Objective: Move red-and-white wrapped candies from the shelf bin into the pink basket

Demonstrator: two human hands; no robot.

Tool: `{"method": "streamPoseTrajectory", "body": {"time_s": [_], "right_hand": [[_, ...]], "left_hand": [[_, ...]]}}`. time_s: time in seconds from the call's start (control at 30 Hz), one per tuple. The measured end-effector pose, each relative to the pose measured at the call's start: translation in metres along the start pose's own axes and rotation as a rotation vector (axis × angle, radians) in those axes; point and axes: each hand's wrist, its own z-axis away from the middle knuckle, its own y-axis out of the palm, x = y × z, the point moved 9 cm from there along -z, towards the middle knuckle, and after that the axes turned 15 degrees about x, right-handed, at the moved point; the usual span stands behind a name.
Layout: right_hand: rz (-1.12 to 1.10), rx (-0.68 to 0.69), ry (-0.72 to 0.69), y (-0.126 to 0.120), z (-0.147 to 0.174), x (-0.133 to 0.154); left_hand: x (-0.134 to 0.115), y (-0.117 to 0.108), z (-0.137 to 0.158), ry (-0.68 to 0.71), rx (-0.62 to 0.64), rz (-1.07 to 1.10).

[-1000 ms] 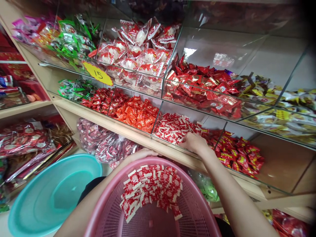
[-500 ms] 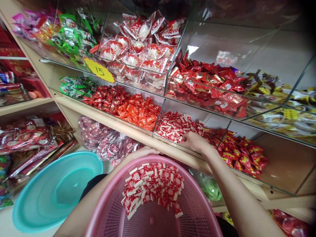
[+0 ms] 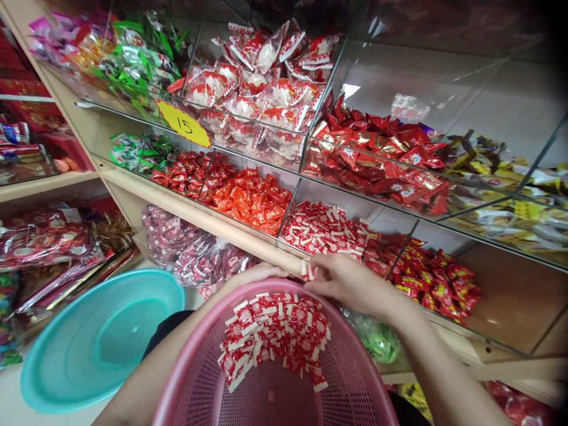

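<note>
A pink plastic basket stands tilted in front of me, with a heap of red-and-white wrapped candies against its far side. My left arm wraps round it, and my left hand holds it at the far rim, fingers partly hidden. Just above the rim, on the right of that hand, my right hand pinches a small red-and-white wrapped candy between its fingertips. Behind it, a shelf compartment holds a pile of matching candies.
A turquoise basin rests at the left. Glass-fronted shelves hold orange-red candies, red-and-yellow packets and large red-and-white packets. A yellow price tag marked 15 hangs above. Bagged sweets sit under the shelf ledge.
My right hand has come back from the candy compartment towards the basket's far rim, bringing a wrapped candy in its fingertips. My left hand and the basket stay about where they were.
</note>
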Motion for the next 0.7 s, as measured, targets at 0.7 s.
{"method": "streamPoseTrajectory", "body": {"time_s": [0.7], "right_hand": [[0.147, 0.200, 0.032, 0.061, -0.038, 0.030]], "left_hand": [[-0.009, 0.005, 0.001, 0.058, 0.045, 0.049]]}}
